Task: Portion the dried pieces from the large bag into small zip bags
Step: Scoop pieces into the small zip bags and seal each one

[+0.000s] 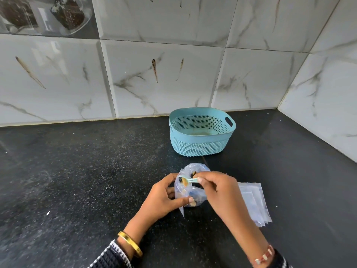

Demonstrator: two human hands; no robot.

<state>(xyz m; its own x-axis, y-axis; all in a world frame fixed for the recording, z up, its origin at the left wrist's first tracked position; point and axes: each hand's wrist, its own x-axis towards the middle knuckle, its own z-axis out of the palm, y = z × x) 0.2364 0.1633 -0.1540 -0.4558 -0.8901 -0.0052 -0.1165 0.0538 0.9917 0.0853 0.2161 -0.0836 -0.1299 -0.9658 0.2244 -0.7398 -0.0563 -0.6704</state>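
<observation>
My left hand (164, 198) holds a small clear zip bag (182, 192) upright, thumb and fingers pinching its side, with a few dried pieces visible inside near the bottom. My right hand (216, 190) pinches the handle of a small pale-green spoon (188, 180). The spoon's bowl carries brownish dried pieces and sits at the small bag's mouth. Just behind stands a larger clear bag (195, 168), partly hidden by my hands. A stack of flat, empty small zip bags (255, 202) lies on the counter to the right, partly under my right wrist.
A light-blue perforated plastic basket (201, 132) stands on the black speckled counter (87, 180) behind the bags, near the marble-tiled wall (154, 74). A second tiled wall closes the corner at the right.
</observation>
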